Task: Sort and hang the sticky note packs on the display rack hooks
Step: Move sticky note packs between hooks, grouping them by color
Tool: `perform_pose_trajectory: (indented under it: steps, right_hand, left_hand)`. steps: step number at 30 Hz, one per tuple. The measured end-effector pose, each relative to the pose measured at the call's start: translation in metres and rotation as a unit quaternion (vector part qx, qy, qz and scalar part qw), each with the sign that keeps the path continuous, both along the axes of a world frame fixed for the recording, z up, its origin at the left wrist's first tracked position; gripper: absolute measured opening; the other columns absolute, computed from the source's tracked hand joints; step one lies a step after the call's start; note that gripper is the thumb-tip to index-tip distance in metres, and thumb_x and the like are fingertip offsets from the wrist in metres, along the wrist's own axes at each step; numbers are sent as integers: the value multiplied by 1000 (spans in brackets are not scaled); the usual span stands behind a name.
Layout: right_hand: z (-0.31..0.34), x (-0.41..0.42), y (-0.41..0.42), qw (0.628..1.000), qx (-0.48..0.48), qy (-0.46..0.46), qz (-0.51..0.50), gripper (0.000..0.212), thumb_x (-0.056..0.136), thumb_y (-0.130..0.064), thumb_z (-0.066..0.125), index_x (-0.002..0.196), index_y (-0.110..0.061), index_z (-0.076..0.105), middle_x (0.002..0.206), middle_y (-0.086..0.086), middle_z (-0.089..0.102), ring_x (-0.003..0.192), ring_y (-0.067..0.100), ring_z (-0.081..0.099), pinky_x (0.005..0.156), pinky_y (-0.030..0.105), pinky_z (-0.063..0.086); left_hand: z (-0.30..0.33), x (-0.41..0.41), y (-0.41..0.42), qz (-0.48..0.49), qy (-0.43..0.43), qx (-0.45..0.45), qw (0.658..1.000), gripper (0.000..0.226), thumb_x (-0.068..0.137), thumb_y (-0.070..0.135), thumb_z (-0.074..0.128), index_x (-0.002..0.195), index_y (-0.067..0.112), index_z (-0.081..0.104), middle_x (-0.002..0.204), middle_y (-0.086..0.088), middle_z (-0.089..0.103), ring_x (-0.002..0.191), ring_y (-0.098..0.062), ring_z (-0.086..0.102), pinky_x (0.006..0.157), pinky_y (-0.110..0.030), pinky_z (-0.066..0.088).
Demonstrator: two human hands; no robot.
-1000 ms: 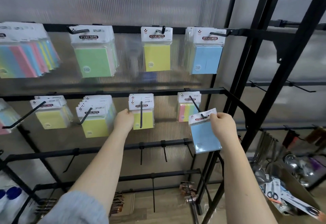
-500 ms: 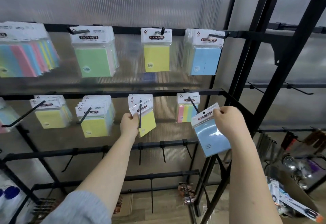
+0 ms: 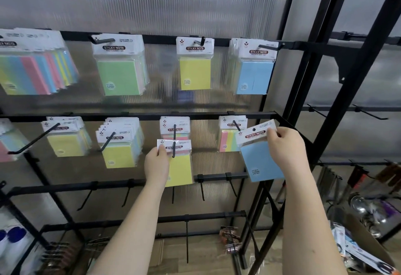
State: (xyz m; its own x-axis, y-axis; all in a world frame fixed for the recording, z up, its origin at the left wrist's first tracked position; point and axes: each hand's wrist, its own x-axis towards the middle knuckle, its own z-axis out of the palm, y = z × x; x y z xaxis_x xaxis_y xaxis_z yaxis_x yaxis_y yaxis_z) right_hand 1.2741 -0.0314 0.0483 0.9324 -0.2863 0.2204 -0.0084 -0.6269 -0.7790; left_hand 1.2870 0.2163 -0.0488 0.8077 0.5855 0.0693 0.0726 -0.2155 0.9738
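Hands are working at the middle rail of the display rack (image 3: 138, 116), each one pinching a sticky note pack by its white header card. Left hand (image 3: 156, 164) is gripping the left edge of the yellow pack (image 3: 181, 170), thumb and fingers closed on the header, with the pack hanging toward 3 o'clock of the hand and its header lying at the tip of the black hook (image 3: 174, 140); whether the hook passes through its hole I cannot tell. Behind it, at 12 o'clock, more packs (image 3: 175, 126) are hanging on that same hook. Right hand (image 3: 286, 149) is pinching the right end of the header of the blue pack (image 3: 260, 159), which is tilting and hanging toward 8 o'clock of the hand, free of any hook. Just at 10 o'clock of the blue pack, multicolour packs (image 3: 227, 142) are hanging on the neighbouring hook (image 3: 236, 125). On the top rail, at 12 o'clock of the right hand, matching blue packs (image 3: 256, 75) are hanging together.
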Motion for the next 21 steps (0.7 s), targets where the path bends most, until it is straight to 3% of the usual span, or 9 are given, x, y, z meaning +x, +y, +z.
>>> perform_pose_trajectory:
  steps: [6,9,15,21]
  right_hand:
    - [2,1,6,998,33,-59,-9,40,99,-24,36,89,9,57,82,20,61,64,21,46,55,30,31]
    - [2,1,8,996,37,-80,-7,42,100,-26,37,84,9,54,80,20,59,62,20,44,54,30,30]
    - [3,0,7,989,59,-139,-5,37,98,-32,46,83,-2,63,74,7,61,69,22,51,56,29,34]
    - [11,-5,7,972,128,-198,-19,40,96,-32,53,84,5,62,76,17,61,61,14,43,54,27,32]
  left_hand:
    - [0,-38,-7,50,-57,198,977,46,100,28,37,57,17,29,50,3,34,48,-14,31,46,-28,18]
    - [-1,-47,-1,68,-92,251,961,45,98,31,35,55,22,24,47,7,32,44,-11,29,45,-27,14]
    - [28,-49,3,64,-121,222,966,47,100,26,40,55,20,26,48,6,29,45,-10,26,46,-27,15]
    - [70,-42,-2,24,-203,161,965,47,100,27,41,56,21,25,50,7,25,45,-6,30,45,-17,23]
